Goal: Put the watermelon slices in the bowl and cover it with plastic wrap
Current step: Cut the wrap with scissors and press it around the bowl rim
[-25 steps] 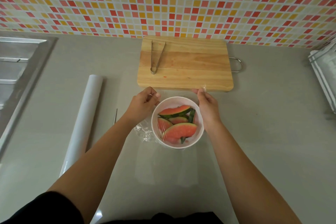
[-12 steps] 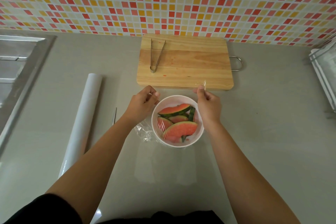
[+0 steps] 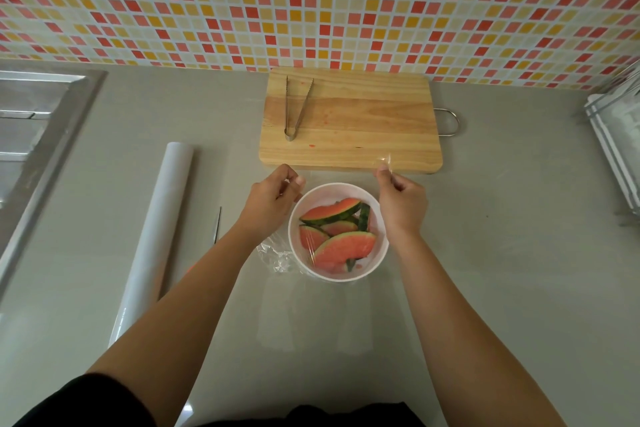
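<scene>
A white bowl (image 3: 346, 191) sits on the grey counter just in front of the cutting board, holding several watermelon slices (image 3: 343, 248) with red flesh and green rind. A clear sheet of plastic wrap (image 3: 277, 255) lies over the bowl and bunches on the counter at its left side. My left hand (image 3: 272, 196) pinches the wrap's far left edge beside the bowl's rim. My right hand (image 3: 401, 203) pinches the far right corner of the wrap, which sticks up above my fingers.
A wooden cutting board (image 3: 363, 125) with metal tongs (image 3: 296, 107) lies behind the bowl. A white roll of wrap (image 3: 156, 236) lies to the left, with a thin blade (image 3: 217, 229) beside it. A sink (image 3: 27, 121) is far left, a rack (image 3: 620, 142) far right.
Both hands have drawn the wrap's far edge slightly further away over the bowl. The bowl has not moved.
</scene>
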The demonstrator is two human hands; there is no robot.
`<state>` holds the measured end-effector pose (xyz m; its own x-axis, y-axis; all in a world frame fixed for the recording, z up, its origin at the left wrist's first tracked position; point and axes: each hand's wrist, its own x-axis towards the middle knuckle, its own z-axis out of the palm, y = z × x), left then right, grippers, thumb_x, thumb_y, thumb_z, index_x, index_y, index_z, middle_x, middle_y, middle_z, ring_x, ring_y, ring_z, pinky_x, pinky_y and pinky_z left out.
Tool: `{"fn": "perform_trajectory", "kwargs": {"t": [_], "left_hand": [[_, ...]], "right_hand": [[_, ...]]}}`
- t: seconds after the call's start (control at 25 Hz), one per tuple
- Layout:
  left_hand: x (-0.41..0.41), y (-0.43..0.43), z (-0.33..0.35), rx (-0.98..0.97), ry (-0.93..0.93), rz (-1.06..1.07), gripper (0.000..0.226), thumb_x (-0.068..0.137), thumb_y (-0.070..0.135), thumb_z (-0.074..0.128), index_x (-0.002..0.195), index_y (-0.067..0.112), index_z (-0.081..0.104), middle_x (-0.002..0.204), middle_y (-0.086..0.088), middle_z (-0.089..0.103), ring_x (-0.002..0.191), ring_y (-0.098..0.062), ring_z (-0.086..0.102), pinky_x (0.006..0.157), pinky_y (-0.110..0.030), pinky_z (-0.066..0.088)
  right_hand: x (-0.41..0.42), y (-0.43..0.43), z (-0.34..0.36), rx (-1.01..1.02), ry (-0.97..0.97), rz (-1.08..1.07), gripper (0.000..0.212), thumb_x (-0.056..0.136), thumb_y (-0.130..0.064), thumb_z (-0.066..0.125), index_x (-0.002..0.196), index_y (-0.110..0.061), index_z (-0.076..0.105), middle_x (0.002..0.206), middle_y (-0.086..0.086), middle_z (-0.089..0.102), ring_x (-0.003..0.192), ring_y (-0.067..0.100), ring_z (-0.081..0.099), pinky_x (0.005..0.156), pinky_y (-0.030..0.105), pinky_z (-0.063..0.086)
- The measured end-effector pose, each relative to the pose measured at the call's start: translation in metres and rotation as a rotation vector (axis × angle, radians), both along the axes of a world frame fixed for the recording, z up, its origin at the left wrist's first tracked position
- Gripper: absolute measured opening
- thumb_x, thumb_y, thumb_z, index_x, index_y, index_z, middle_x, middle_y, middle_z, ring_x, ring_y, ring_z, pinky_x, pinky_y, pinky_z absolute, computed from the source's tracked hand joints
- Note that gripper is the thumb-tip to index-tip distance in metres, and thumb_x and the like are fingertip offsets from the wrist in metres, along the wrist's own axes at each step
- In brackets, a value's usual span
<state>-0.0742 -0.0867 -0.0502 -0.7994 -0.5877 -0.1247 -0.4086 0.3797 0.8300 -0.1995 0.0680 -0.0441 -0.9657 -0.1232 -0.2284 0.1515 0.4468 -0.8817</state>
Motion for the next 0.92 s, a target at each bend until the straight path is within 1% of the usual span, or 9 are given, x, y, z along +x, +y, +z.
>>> {"fn": "perform_trajectory", "kwargs": {"t": [0.12, 0.2, 0.28, 0.36, 0.44, 0.48, 0.56, 0.76, 0.92], "left_hand": [[0.000, 0.004, -0.003, 0.064, -0.010, 0.084, 0.025, 0.097, 0.028, 0.048, 0.072, 0.028, 0.048, 0.070, 0.008, 0.063, 0.064, -0.005, 0.058, 0.060, -0.016, 0.044], [0.000, 0.008, -0.007, 0.160, -0.021, 0.153, 0.024, 0.095, 0.028, 0.049, 0.073, 0.022, 0.052, 0.069, 0.008, 0.057, 0.065, -0.010, 0.053, 0.062, -0.023, 0.044], [0.000, 0.013, -0.009, 0.294, -0.023, 0.212, 0.023, 0.093, 0.030, 0.052, 0.076, 0.016, 0.058, 0.071, 0.005, 0.060, 0.066, -0.013, 0.055, 0.064, -0.028, 0.049], [0.001, 0.017, -0.009, 0.431, -0.021, 0.264, 0.022, 0.090, 0.031, 0.056, 0.075, 0.015, 0.062, 0.074, 0.000, 0.064, 0.068, -0.018, 0.060, 0.062, -0.033, 0.052], [0.002, 0.020, -0.007, 0.594, -0.002, 0.308, 0.014, 0.089, 0.025, 0.060, 0.082, 0.014, 0.063, 0.083, -0.005, 0.067, 0.070, -0.021, 0.064, 0.060, -0.032, 0.053], [0.002, 0.021, -0.005, 0.684, 0.011, 0.333, 0.010, 0.088, 0.022, 0.062, 0.092, 0.013, 0.062, 0.090, -0.007, 0.067, 0.072, -0.021, 0.065, 0.059, -0.032, 0.054], [0.001, 0.022, -0.001, 0.829, 0.035, 0.370, 0.022, 0.087, 0.015, 0.061, 0.108, 0.018, 0.056, 0.093, -0.008, 0.066, 0.070, -0.021, 0.066, 0.055, -0.030, 0.053], [-0.007, 0.030, 0.003, 0.787, 0.036, 0.381, 0.046, 0.087, -0.001, 0.041, 0.119, 0.031, 0.039, 0.087, -0.010, 0.066, 0.073, -0.026, 0.066, 0.051, -0.030, 0.053], [0.001, 0.022, -0.003, 0.740, -0.042, 0.377, 0.040, 0.084, -0.005, 0.046, 0.114, 0.020, 0.051, 0.089, -0.005, 0.066, 0.080, -0.027, 0.064, 0.058, -0.032, 0.055]], "right_hand": [[-0.004, 0.000, -0.004, 0.008, -0.127, -0.016, 0.048, 0.086, -0.040, 0.058, 0.084, 0.006, 0.067, 0.067, 0.023, 0.063, 0.063, 0.036, 0.055, 0.060, 0.037, 0.046], [-0.005, 0.001, -0.007, 0.017, -0.220, -0.029, 0.034, 0.081, -0.031, 0.062, 0.064, -0.001, 0.068, 0.061, 0.021, 0.059, 0.058, 0.037, 0.050, 0.057, 0.035, 0.042], [-0.005, 0.002, -0.010, 0.013, -0.261, -0.024, 0.025, 0.075, -0.020, 0.060, 0.050, -0.018, 0.055, 0.050, 0.006, 0.047, 0.051, 0.021, 0.040, 0.056, 0.030, 0.034], [-0.005, 0.002, -0.009, -0.016, -0.283, -0.022, 0.017, 0.075, -0.014, 0.058, 0.079, -0.024, 0.071, 0.074, -0.004, 0.063, 0.065, 0.013, 0.054, 0.064, 0.027, 0.043], [-0.007, 0.003, -0.011, -0.023, -0.302, -0.042, 0.043, 0.076, -0.010, 0.057, 0.117, -0.019, 0.065, 0.100, -0.005, 0.067, 0.074, 0.011, 0.063, 0.068, 0.024, 0.049], [-0.007, 0.003, -0.010, -0.033, -0.306, -0.048, 0.050, 0.075, -0.008, 0.055, 0.123, -0.019, 0.061, 0.105, -0.004, 0.067, 0.068, 0.010, 0.062, 0.063, 0.021, 0.049], [-0.008, 0.002, -0.011, -0.048, -0.304, -0.047, 0.054, 0.075, -0.005, 0.052, 0.127, -0.020, 0.058, 0.107, -0.002, 0.068, 0.058, 0.008, 0.058, 0.052, 0.017, 0.046], [-0.008, 0.004, -0.012, -0.033, -0.296, -0.045, 0.055, 0.075, -0.001, 0.047, 0.125, -0.019, 0.060, 0.115, 0.001, 0.067, 0.047, 0.002, 0.051, 0.038, 0.008, 0.039], [-0.009, 0.004, -0.012, -0.042, -0.310, -0.036, 0.051, 0.074, -0.002, 0.046, 0.117, -0.023, 0.065, 0.092, -0.006, 0.068, 0.053, 0.008, 0.056, 0.050, 0.018, 0.045]]}}
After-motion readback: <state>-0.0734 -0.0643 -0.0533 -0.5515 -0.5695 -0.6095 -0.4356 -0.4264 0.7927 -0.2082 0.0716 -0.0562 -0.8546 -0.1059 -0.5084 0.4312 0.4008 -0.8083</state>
